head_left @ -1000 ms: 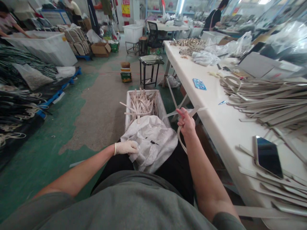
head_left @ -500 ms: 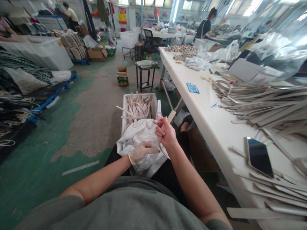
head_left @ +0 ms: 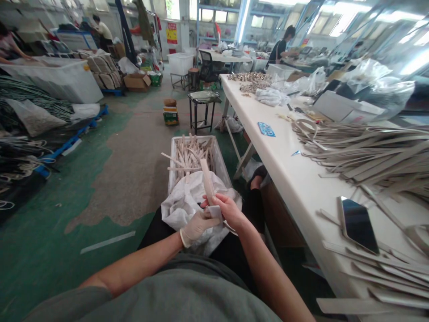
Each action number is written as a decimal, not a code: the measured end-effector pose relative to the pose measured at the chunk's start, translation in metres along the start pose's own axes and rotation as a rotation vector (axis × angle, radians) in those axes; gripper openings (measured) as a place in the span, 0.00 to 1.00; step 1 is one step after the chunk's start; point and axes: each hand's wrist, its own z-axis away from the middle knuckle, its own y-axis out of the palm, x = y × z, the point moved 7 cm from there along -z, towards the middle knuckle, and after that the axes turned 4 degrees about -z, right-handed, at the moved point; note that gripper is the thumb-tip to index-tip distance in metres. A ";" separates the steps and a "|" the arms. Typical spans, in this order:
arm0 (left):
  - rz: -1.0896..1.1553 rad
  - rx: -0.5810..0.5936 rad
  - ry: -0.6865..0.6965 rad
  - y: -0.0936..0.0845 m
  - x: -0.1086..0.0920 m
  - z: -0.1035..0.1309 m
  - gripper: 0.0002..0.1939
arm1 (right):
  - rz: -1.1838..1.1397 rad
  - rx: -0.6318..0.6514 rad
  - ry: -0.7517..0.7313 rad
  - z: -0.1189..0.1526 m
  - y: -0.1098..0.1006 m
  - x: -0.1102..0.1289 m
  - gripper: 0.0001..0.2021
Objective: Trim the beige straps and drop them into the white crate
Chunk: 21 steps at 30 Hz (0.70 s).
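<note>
My left hand (head_left: 196, 226), in a pale glove, pinches a small whitish flat piece (head_left: 215, 214) over my lap. Right beside it, my bare right hand (head_left: 225, 209) is closed on a beige strip (head_left: 208, 181) whose upper end points up and away from me; its lower part curves below the wrist. Beneath both hands a crumpled white cloth or bag (head_left: 176, 206) covers my lap. Just beyond it stands a white crate (head_left: 221, 167) holding many short beige strips (head_left: 189, 150).
A long white table (head_left: 279, 165) runs along the right, bearing piled strips (head_left: 368, 152), a phone (head_left: 358, 223) and a blue card (head_left: 266, 129). A black stool (head_left: 203, 98) stands ahead. Large bins and bundles line the left. People work farther back.
My right hand has moved left and down to my left hand, and its strip now stands over the cloth. A whitish piece now shows in my left fingers. The view has shifted slightly.
</note>
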 end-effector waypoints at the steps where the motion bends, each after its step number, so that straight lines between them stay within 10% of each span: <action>1: -0.014 0.032 -0.020 0.000 0.003 0.002 0.13 | -0.002 -0.034 0.006 0.001 -0.003 -0.004 0.21; 12: 0.347 -0.263 -0.065 -0.024 -0.040 -0.001 0.16 | -0.117 -0.435 -0.330 0.025 -0.054 0.016 0.20; 21: 0.467 -0.415 0.011 -0.047 -0.062 -0.011 0.10 | 0.255 -0.207 -0.090 0.052 -0.003 -0.011 0.22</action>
